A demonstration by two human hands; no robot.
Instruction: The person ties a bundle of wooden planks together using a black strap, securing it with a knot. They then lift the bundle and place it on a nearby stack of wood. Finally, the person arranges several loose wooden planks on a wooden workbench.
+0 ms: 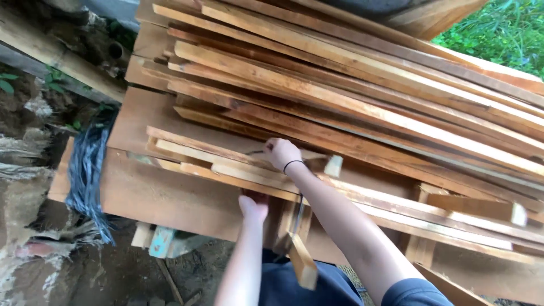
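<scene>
Closest to me, my left hand (pixel 253 207) presses up under the edge of a thin wooden slat (pixel 238 173), fingers tucked out of sight. Further on, my right hand (pixel 282 153) is curled on top of the same slat, against the stacked planks (pixel 362 96) beyond.

A: Stack of planks (pixel 351 96): orange-tan to reddish brown, with paler yellow streaks along the grain. Agreed?

B: Agreed. What of the broad board (pixel 164 198) under my left hand (pixel 253 207)?

A: Dull, even brown. At 9 o'clock from it, the frayed sheet (pixel 88 170) is blue-grey with dark stripes.

B: On my right hand (pixel 282 153), the wrist band (pixel 293 164) is black. My sleeve (pixel 416 294) is dark navy.

A: Foliage (pixel 498 31), 2 o'clock: bright green.
</scene>
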